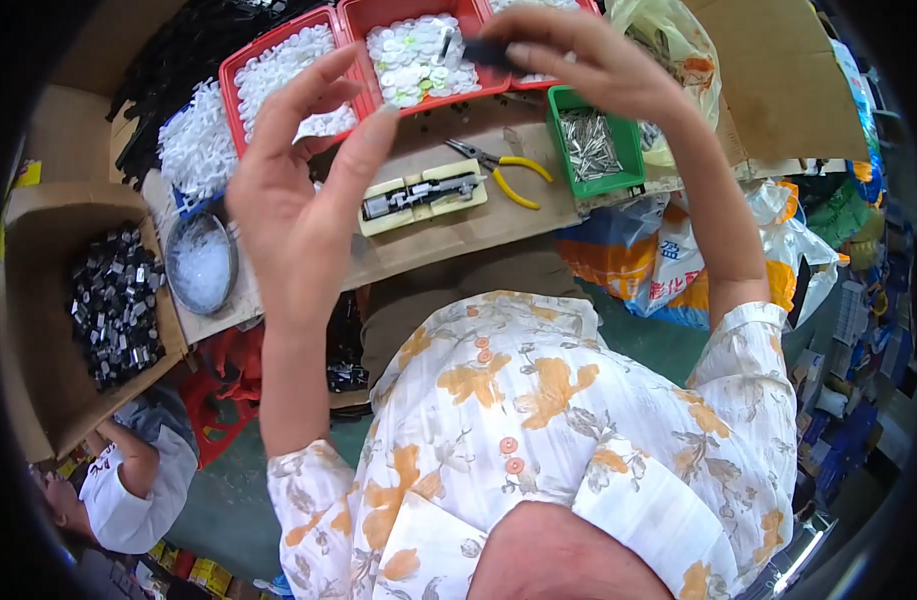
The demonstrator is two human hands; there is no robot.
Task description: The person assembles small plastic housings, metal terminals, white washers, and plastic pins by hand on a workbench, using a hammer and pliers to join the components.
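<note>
My right hand [578, 60] is raised with its fingertips pinched on a small black part [488, 52], whose long axis runs roughly left to right, its free end pointing toward my left hand [298, 190]. That left hand is open, fingers spread and curled, holding nothing, a little lower and just beside the part, so the right is the nearer. Beyond both hands lie the red trays of white pieces [418, 55], with the cream jig [423, 195] and yellow-handled pliers [503, 170] below them.
</note>
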